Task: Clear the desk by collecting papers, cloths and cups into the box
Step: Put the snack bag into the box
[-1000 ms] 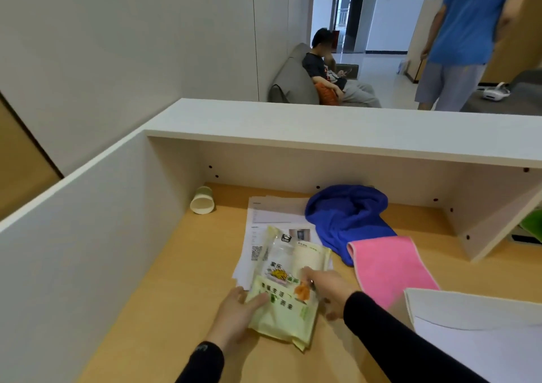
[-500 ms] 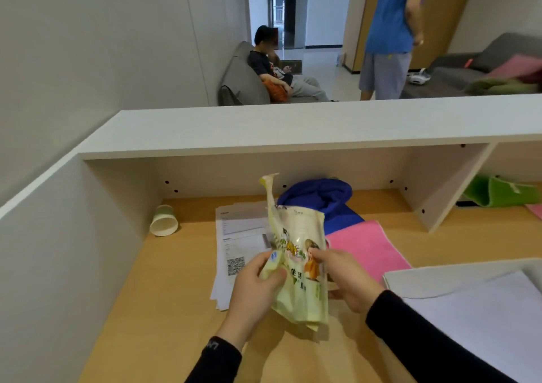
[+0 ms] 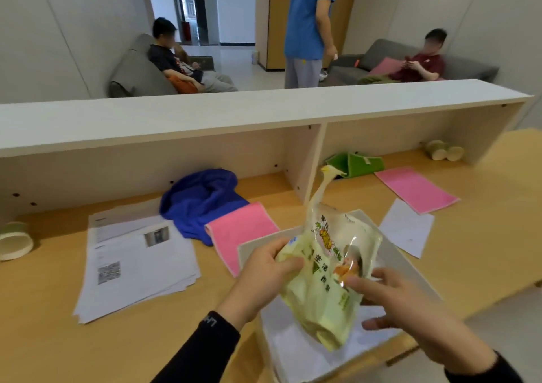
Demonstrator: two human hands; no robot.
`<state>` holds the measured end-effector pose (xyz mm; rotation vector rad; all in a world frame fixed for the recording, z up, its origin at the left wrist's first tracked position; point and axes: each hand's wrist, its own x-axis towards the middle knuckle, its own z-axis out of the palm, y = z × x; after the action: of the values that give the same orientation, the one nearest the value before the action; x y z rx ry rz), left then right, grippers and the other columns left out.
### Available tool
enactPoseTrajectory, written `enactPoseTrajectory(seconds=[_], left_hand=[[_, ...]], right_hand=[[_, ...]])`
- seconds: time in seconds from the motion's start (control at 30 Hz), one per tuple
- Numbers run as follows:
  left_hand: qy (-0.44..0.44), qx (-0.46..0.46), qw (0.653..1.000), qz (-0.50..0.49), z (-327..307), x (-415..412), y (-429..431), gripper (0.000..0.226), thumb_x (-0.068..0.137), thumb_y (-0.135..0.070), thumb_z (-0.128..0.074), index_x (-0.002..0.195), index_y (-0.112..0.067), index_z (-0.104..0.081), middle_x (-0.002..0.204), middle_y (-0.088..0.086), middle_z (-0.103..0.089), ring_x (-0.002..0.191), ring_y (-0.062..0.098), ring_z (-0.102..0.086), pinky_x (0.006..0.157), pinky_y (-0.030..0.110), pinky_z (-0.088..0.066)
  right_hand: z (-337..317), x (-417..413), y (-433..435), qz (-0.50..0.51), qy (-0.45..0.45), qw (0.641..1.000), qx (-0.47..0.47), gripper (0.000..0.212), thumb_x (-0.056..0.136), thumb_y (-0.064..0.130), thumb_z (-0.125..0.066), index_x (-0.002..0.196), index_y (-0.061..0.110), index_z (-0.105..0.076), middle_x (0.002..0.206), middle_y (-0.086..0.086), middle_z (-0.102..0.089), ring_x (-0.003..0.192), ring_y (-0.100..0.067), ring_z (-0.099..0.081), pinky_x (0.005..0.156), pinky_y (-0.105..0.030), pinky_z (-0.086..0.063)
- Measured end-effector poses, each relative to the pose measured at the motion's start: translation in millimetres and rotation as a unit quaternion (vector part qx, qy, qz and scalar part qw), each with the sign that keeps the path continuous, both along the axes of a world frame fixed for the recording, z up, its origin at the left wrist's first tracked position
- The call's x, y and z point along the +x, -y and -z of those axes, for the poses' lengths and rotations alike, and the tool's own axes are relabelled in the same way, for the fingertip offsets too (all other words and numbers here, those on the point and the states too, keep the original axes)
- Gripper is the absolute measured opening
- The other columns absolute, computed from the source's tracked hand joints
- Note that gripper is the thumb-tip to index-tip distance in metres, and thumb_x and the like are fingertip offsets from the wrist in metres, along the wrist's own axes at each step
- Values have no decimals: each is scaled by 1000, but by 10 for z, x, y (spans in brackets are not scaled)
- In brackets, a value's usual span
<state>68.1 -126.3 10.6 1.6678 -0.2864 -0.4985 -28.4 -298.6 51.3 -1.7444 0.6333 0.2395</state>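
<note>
Both hands hold a pale yellow-green plastic bag [image 3: 325, 289] above the white box [image 3: 255, 243] at the desk's front. My left hand [image 3: 264, 268] grips the bag's left side and my right hand [image 3: 393, 297] its right side. White paper lies in the box. A stack of printed papers [image 3: 132, 262] lies on the desk to the left. A blue cloth [image 3: 202, 198] and a pink cloth [image 3: 234, 233] lie behind the box. A paper cup [image 3: 14, 240] lies on its side at far left.
In the right bay are a green cloth [image 3: 355, 164], another pink cloth [image 3: 416, 189], a loose white sheet [image 3: 406, 227] and two tipped cups [image 3: 444, 149]. A white shelf [image 3: 264, 110] spans the back. Beyond it three people are in the room.
Both hands lifted the bag off the papers and carried it right, over the box. My view swung right, bringing the right bay into sight.
</note>
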Motion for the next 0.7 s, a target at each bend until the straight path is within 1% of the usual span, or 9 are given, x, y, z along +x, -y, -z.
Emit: enactPoseTrajectory(seconds=[0.07, 0.1, 0.17, 0.2, 0.27, 0.37, 0.5, 0.6, 0.7], left_hand=[[53, 88, 994, -23, 104, 24, 52, 30, 84, -14, -61, 113, -23, -62, 113, -5, -67, 96, 1, -64, 80, 15, -49], [84, 128, 987, -53, 127, 53, 29, 38, 84, -17, -62, 121, -22, -57, 121, -5, -61, 108, 5, -59, 89, 20, -46], [100, 134, 978, -128, 85, 108, -103, 43, 84, -19, -64, 126, -20, -54, 124, -4, -57, 116, 12, -53, 96, 29, -43], [96, 118, 976, -156, 41, 134, -204, 40, 85, -18, -63, 124, -20, -55, 122, -3, -57, 114, 13, -53, 93, 28, -44], [94, 99, 971, -198, -52, 195, -456, 32, 87, -16, -61, 119, -19, -58, 116, -2, -59, 106, 12, -56, 83, 21, -42], [86, 69, 958, -264, -109, 298, -915, 23, 88, -15, -60, 111, -21, -60, 110, -2, -63, 96, 6, -59, 79, 19, -42], [64, 62, 933, -350, -56, 406, -1697, 24, 90, -14, -57, 113, -17, -60, 108, -2, -63, 100, 15, -59, 84, 25, -43], [41, 74, 912, -401, 47, 466, -2431, 24, 90, -15, -56, 113, -19, -59, 108, -2, -62, 102, 15, -58, 79, 24, -44], [5, 89, 886, -454, 206, 588, -3182, 18, 91, -16, -55, 108, -22, -59, 110, 1, -62, 98, 17, -59, 74, 25, -44]], right_hand=[[40, -61, 121, 9, 5, 999, -43, 46, 81, 32, -69, 116, 20, -42, 112, 1, -59, 103, -16, -57, 96, -43, -48], [32, -55, 150, 15, 16, 997, -78, 53, 81, 33, -68, 124, 21, -41, 124, 0, -56, 112, -17, -54, 102, -43, -42], [-58, 32, 127, 18, 38, 993, -107, 72, 83, 34, -66, 143, 20, -29, 144, -4, -42, 128, -21, -45, 105, -40, -39], [-125, 114, 63, 9, 54, 994, -98, 72, 84, 32, -64, 145, 21, -28, 145, -6, -41, 129, -22, -45, 101, -38, -41], [-237, 329, -175, -30, 86, 993, -71, 63, 86, 28, -62, 142, 23, -34, 139, -5, -46, 122, -20, -51, 95, -34, -44], [-295, 724, -722, -114, 106, 986, -52, 59, 85, 27, -62, 138, 23, -39, 129, -1, -52, 112, -16, -56, 99, -36, -46], [-211, 1300, -1666, -207, 98, 973, -15, 54, 86, 24, -60, 136, 16, -41, 116, -10, -61, 109, -22, -60, 96, -41, -50], [-66, 1692, -2449, -245, 86, 966, 16, 52, 86, 24, -59, 135, 15, -43, 108, -6, -61, 109, -24, -60, 93, -40, -52], [139, 2016, -3186, -270, 67, 960, 31, 50, 88, 23, -56, 136, 13, -43, 111, -8, -60, 106, -24, -61, 92, -40, -52]])
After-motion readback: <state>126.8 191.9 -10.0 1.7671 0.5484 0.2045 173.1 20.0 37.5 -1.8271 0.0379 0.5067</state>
